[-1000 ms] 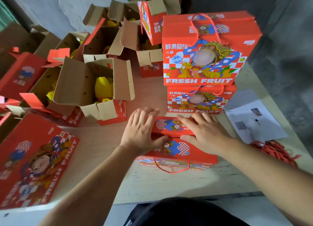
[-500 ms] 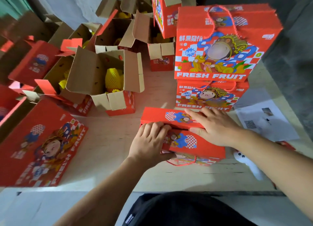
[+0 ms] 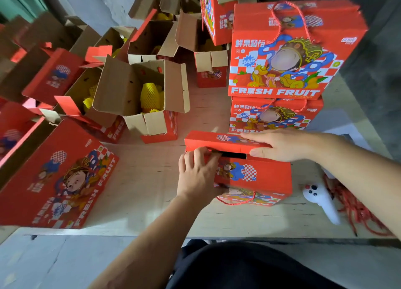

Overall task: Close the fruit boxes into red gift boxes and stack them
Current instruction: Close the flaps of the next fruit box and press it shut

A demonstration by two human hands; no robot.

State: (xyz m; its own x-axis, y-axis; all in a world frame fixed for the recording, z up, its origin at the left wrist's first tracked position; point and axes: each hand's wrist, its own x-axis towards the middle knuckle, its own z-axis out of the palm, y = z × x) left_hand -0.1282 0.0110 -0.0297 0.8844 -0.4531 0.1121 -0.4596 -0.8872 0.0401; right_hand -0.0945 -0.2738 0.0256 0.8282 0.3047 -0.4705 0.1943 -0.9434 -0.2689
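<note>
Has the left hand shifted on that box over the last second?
Yes. The left hand slid from the top flap toward the person, onto the near flap.

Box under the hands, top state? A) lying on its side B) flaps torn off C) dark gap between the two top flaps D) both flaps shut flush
C: a dark slot shows between the far flap, under the right hand, and the near flap, which the left hand grips at its edge.
</note>
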